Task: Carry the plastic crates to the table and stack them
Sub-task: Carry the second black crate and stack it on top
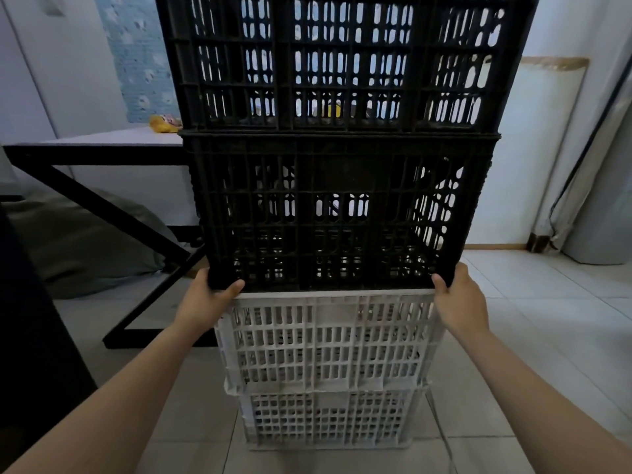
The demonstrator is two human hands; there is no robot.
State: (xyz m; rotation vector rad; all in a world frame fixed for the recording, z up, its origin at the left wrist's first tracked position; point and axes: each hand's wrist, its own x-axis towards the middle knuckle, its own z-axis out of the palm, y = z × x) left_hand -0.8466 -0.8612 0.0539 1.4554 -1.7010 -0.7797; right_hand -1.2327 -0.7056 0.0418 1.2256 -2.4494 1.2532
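A tall stack of slotted plastic crates stands on the tiled floor in front of me. Two white crates form the base, the upper white crate (328, 340) on the lower white crate (328, 419). On them sits a black crate (338, 213), with a second black crate (345, 59) on top reaching past the frame's upper edge. My left hand (208, 297) grips the lower black crate's bottom left corner. At its bottom right corner, my right hand (458, 295) grips it the same way. The table (113, 140) with a pale top and black frame stands behind, to the left.
A yellow packet (164, 124) lies on the table near the wall. A grey cushion (82, 241) sits on the floor under the table. A dark piece of furniture (30, 319) fills the left edge. A leaning board (547, 148) and a cable (574, 172) stand against the right wall.
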